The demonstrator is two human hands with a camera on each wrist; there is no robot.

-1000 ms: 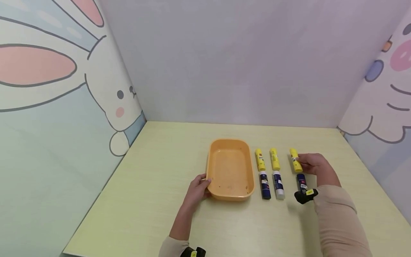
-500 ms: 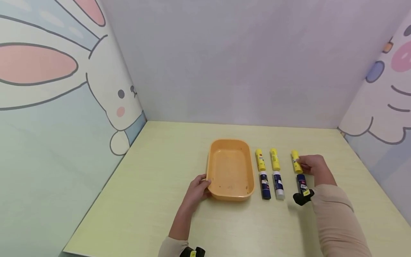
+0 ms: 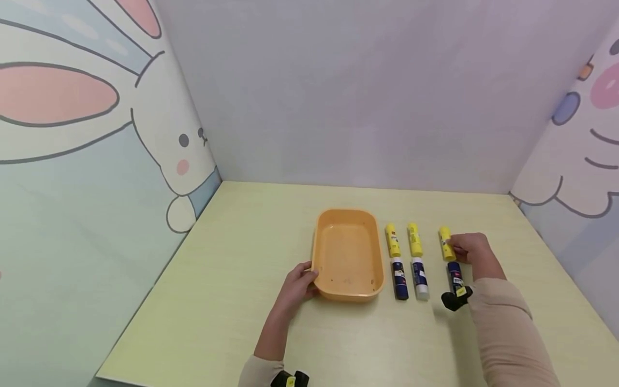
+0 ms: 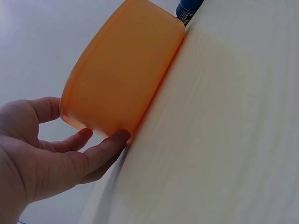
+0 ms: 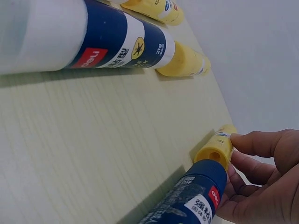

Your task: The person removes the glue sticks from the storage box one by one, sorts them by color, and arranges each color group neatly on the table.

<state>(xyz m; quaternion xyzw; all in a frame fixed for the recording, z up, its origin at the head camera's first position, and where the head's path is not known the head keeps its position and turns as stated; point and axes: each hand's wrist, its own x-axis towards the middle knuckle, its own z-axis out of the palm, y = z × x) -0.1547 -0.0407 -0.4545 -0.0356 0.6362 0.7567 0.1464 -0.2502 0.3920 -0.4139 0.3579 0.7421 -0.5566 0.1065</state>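
Observation:
My left hand (image 3: 296, 285) holds the near left corner of an orange plastic tray (image 3: 347, 290); in the left wrist view the thumb is at its rim and the fingers touch its outer wall. My right hand (image 3: 473, 247) pinches a small yellow glue stick (image 3: 446, 244) between thumb and fingers, low at the table. Just on its near side lies a navy glue stick (image 5: 187, 200), partly hidden in the head view by the wrist camera. The yellow stick's hollow end faces the navy stick's cap; whether they touch I cannot tell.
Right of the tray lie two yellow glue sticks (image 3: 393, 240), (image 3: 415, 239) with two navy-labelled glue sticks (image 3: 399, 278), (image 3: 419, 278) in line on their near side. The pale table (image 3: 232, 279) meets a plain back wall (image 3: 358, 107) and printed side walls.
My right hand has brought the yellow glue stick slightly nearer and to the right, in line with the navy one, then kept it there. The left hand and tray have stayed put.

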